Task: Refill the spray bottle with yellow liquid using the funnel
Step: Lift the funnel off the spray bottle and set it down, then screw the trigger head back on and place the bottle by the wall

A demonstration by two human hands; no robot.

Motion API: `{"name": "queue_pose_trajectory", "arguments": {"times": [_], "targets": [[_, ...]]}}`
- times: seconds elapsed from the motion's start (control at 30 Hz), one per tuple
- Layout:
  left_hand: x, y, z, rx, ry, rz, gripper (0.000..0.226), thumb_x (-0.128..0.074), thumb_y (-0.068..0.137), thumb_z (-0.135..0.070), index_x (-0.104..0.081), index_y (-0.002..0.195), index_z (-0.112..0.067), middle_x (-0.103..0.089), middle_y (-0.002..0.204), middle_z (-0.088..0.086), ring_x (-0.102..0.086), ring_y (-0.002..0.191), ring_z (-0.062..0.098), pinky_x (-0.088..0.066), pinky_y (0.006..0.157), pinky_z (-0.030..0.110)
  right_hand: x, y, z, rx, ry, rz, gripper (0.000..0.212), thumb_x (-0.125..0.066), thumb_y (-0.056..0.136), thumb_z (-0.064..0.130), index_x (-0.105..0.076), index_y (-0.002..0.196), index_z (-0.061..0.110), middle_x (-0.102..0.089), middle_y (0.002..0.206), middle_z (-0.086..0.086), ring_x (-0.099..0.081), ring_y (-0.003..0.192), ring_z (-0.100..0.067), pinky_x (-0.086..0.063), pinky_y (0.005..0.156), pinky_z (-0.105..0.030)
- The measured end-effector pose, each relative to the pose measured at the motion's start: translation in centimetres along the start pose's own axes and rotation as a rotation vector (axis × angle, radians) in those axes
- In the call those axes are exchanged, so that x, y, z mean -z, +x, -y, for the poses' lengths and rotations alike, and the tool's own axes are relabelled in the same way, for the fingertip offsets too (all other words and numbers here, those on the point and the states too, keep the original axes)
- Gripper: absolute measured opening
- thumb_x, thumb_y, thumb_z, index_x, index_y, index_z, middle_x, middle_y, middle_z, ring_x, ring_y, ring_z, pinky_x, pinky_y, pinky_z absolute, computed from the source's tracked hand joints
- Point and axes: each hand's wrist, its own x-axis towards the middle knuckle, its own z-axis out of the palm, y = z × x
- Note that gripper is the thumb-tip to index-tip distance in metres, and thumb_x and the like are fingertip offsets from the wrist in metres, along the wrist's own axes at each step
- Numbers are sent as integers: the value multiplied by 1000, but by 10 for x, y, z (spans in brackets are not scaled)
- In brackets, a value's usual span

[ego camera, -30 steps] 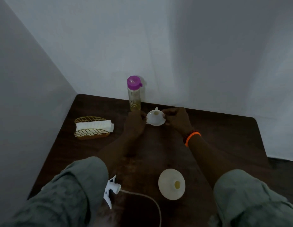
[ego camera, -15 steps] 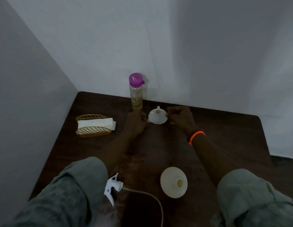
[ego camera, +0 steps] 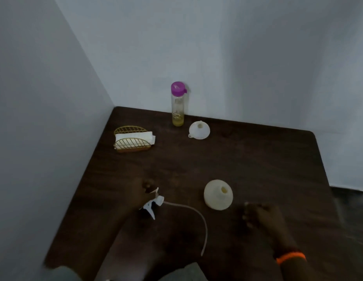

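The white funnel lies by itself on the dark table, near the back. Just left of it stands a clear bottle with a purple cap and a little yellow liquid at the bottom. The round cream spray bottle stands uncapped nearer to me. Its white spray head with a long dip tube lies to the left, and my left hand is closed on it. My right hand rests empty on the table, right of the spray bottle, fingers loosely apart.
A gold wire napkin holder with white napkins sits at the back left. Walls close in the table's back and left sides. An orange band is on my right wrist.
Both hands let go of the funnel at the back and pulled towards me. The left hand came down on the spray head, and the right hand settled beside the spray bottle.
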Motion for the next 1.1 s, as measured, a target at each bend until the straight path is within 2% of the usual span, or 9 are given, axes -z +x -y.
{"name": "queue_pose_trajectory", "arguments": {"times": [0.17, 0.3, 0.37, 0.43, 0.53, 0.77, 0.87, 1.03, 1.1], "targets": [[-16, -23, 2, -7, 86, 125, 60, -75, 86, -20, -51, 139, -6, -49, 143, 13, -47, 133, 27, -33, 109, 32, -43, -32, -39, 7, -297, 217, 14, -71, 90, 26, -73, 95, 13, -74, 89, -10, -72, 70, -16, -59, 61, -29], [-20, -16, 14, -58, 119, 119, 42, -80, 80, -37, -69, 116, -20, -65, 108, 19, -60, 95, 13, -46, 96, 40, -81, -26, -55, 181, -397, 129, 29, -83, 75, 36, -68, 93, 18, -74, 79, -2, -70, 62, -13, -57, 53, -27], [-33, 5, 40, -113, 142, 137, 37, -77, 82, -36, -68, 118, -36, -63, 114, 23, -57, 101, 10, -42, 102, 38, -93, -19, -62, 236, -472, 64, 32, -86, 70, 38, -65, 87, 22, -71, 82, 0, -70, 71, -15, -60, 66, -36], [-30, -6, 28, -85, 147, 60, 41, -76, 73, -37, -68, 112, -47, -63, 121, 20, -60, 109, 27, -43, 95, 31, -99, -12, -66, 273, -536, 41, 32, -85, 69, 39, -63, 85, 23, -69, 84, 3, -69, 75, -15, -60, 72, -39], [-20, -25, 5, -42, 309, -30, 41, -74, 78, -35, -66, 114, -18, -65, 115, 12, -62, 107, 29, -49, 90, 36, -104, -3, -69, 303, -630, 67, 31, -80, 74, 37, -60, 90, 19, -66, 89, 1, -69, 81, -19, -60, 73, -42], [-27, -31, 8, -109, 231, -33, 24, -65, 88, -11, -66, 109, 1, -65, 110, 13, -64, 106, 28, -49, 89, 32, -111, -18, -57, 356, -725, 20, 33, -72, 78, 31, -53, 100, 14, -62, 109, -9, -61, 101, -25, -52, 81, -34], [-27, -34, 12, -131, 148, -102, 24, -71, 80, -22, -66, 89, 0, -67, 91, 11, -68, 87, 28, -53, 72, 34, -107, -26, -48, 343, -671, 11, 35, -75, 76, 30, -53, 99, 14, -63, 107, -6, -63, 96, -21, -53, 73, -29], [-2, -51, -13, -144, 88, -181, 37, -76, 81, -45, -63, 98, -16, -64, 92, 0, -58, 80, 8, -41, 63, 20, -80, -45, -19, 425, -554, -36, 12, -76, 81, 17, -66, 87, 20, -64, 93, 6, -67, 87, -10, -61, 75, -29], [13, -59, -31, -188, 48, -221, 33, -80, 79, -35, -65, 103, -17, -64, 96, -3, -57, 83, 7, -44, 67, 20, -65, -51, -2, 506, -520, -84, 11, -77, 80, 17, -71, 88, 22, -68, 100, 4, -66, 93, -8, -57, 75, -20]]}}
